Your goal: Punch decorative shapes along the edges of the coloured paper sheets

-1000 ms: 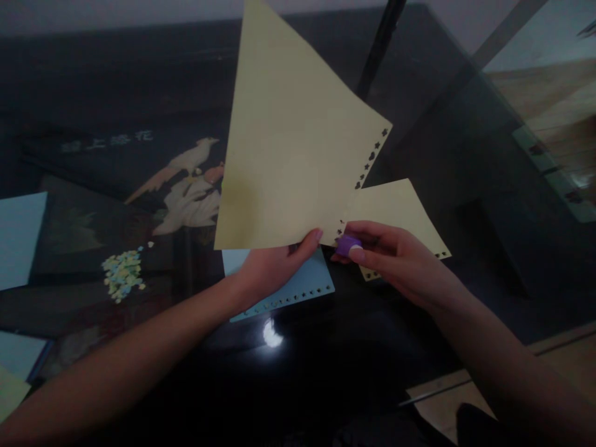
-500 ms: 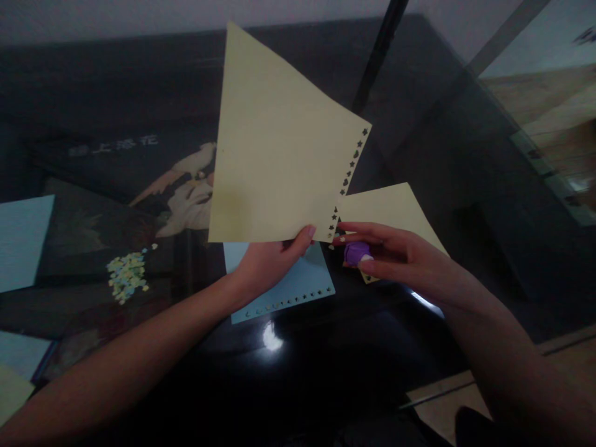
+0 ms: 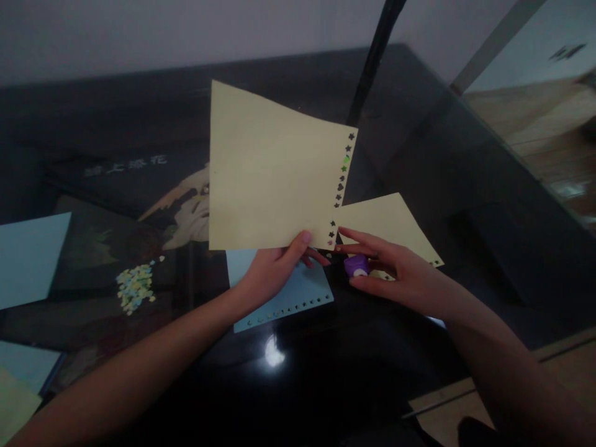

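Observation:
My left hand (image 3: 274,273) pinches the lower edge of a pale yellow sheet of paper (image 3: 274,167) and holds it raised and tilted above the table. Star, heart and other small shapes are punched along its right edge. A small purple paper punch (image 3: 356,266) sits between the thumb and fingers of my right hand (image 3: 395,264), just off the sheet's lower right corner. Below, partly covered by my left hand, is a blue sheet (image 3: 284,298) with a row of cut-outs. Another yellow sheet (image 3: 391,217) lies behind my right hand.
A small pile of yellow and blue paper bits (image 3: 135,288) lies on the dark glossy table (image 3: 298,391). At the left are a blue sheet (image 3: 28,261) and overlapping blue and yellow papers (image 3: 16,391). A black pole (image 3: 375,59) rises at the back.
In the picture, the held sheet's top edge has dropped and the sheet looks more tilted away. The punch and my right hand sit slightly lower. The whole view has shifted a little.

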Demonstrator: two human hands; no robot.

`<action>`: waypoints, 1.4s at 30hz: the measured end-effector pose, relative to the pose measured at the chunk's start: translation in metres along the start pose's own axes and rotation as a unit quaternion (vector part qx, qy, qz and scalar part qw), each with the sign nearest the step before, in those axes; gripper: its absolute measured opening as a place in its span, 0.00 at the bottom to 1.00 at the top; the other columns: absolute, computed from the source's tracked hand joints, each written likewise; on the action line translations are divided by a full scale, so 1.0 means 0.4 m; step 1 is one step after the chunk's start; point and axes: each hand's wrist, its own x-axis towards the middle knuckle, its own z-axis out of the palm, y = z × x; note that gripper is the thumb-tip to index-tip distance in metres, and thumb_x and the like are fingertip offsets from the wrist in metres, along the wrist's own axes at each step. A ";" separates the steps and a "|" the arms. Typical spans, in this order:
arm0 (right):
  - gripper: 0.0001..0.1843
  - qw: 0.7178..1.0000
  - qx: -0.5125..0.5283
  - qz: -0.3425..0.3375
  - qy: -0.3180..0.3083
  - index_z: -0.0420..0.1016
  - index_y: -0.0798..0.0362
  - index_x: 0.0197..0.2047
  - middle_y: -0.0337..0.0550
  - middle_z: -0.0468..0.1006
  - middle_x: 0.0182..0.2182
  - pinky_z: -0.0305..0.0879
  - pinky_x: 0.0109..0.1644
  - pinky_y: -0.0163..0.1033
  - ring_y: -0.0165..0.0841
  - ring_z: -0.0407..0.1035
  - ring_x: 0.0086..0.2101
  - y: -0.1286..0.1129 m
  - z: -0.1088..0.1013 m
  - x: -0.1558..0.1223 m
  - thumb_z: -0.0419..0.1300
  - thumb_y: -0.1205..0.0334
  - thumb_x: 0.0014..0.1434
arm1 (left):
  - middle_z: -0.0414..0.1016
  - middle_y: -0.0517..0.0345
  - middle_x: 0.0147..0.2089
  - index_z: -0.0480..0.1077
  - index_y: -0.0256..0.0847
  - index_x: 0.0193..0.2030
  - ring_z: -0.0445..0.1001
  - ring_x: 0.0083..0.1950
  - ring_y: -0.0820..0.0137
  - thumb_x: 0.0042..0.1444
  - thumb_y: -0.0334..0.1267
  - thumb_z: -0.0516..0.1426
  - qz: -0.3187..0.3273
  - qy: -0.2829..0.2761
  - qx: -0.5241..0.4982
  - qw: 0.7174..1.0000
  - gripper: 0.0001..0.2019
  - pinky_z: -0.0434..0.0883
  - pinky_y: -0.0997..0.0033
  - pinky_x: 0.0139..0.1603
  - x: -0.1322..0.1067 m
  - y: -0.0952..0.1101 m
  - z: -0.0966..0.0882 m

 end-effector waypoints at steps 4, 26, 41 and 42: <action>0.45 0.999 -0.036 0.010 0.025 0.49 0.51 0.69 0.54 0.71 0.57 0.71 0.48 0.48 0.42 0.73 0.46 -0.007 0.012 -0.003 0.64 0.54 0.53 | 0.82 0.48 0.34 0.74 0.36 0.43 0.78 0.30 0.69 0.65 0.47 0.44 -0.023 -0.033 -0.057 0.998 0.21 0.75 0.69 0.37 0.000 -0.002 0.006; 0.43 0.992 -0.111 -0.039 0.054 0.47 0.58 0.69 0.56 0.72 0.56 0.68 0.54 0.45 0.40 0.72 0.50 -0.009 0.030 0.005 0.61 0.60 0.54 | 0.81 0.48 0.35 0.74 0.33 0.41 0.79 0.37 0.67 0.63 0.46 0.44 -0.069 -0.038 -0.084 0.993 0.22 0.74 0.66 0.44 0.006 -0.007 0.016; 0.43 0.991 -0.111 -0.041 0.058 0.48 0.57 0.68 0.55 0.73 0.55 0.68 0.53 0.46 0.40 0.72 0.49 -0.008 0.032 0.007 0.61 0.60 0.54 | 0.81 0.48 0.34 0.74 0.34 0.38 0.79 0.36 0.67 0.63 0.46 0.44 -0.069 -0.038 -0.071 0.994 0.21 0.74 0.67 0.44 0.006 -0.010 0.013; 0.42 0.992 -0.109 -0.041 0.059 0.48 0.57 0.68 0.54 0.72 0.56 0.68 0.53 0.46 0.40 0.72 0.49 -0.007 0.032 0.007 0.61 0.60 0.54 | 0.81 0.48 0.34 0.74 0.33 0.38 0.79 0.36 0.67 0.63 0.46 0.44 -0.069 -0.039 -0.073 0.994 0.22 0.74 0.67 0.44 0.006 -0.009 0.012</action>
